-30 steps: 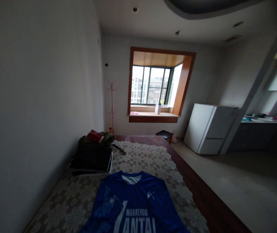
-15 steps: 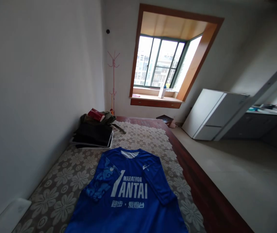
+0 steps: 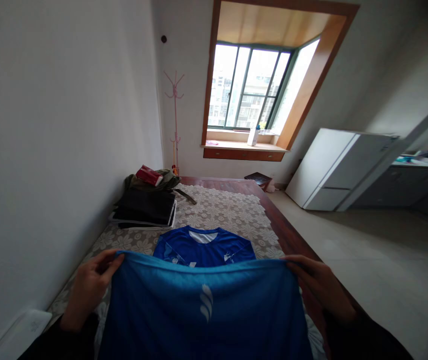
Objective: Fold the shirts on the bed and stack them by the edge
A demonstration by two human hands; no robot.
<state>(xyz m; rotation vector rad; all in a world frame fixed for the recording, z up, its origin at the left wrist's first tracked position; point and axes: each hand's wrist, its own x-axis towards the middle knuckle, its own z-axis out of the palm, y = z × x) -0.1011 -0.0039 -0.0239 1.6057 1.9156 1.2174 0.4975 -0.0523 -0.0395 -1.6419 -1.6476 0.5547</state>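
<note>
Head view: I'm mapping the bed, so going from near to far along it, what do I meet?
Blue shirt held up by left hand and right hand → flowered bedspread → stack of dark folded clothes → red book → coat stand → window.

Blue shirt (image 3: 204, 305): lower part lifted, stretched flat between both hands, edge gripped at each end, light-blue reverse with small white emblem facing camera. Collar end with white neckline lies flat on floral bed cover, beyond raised edge.
</note>
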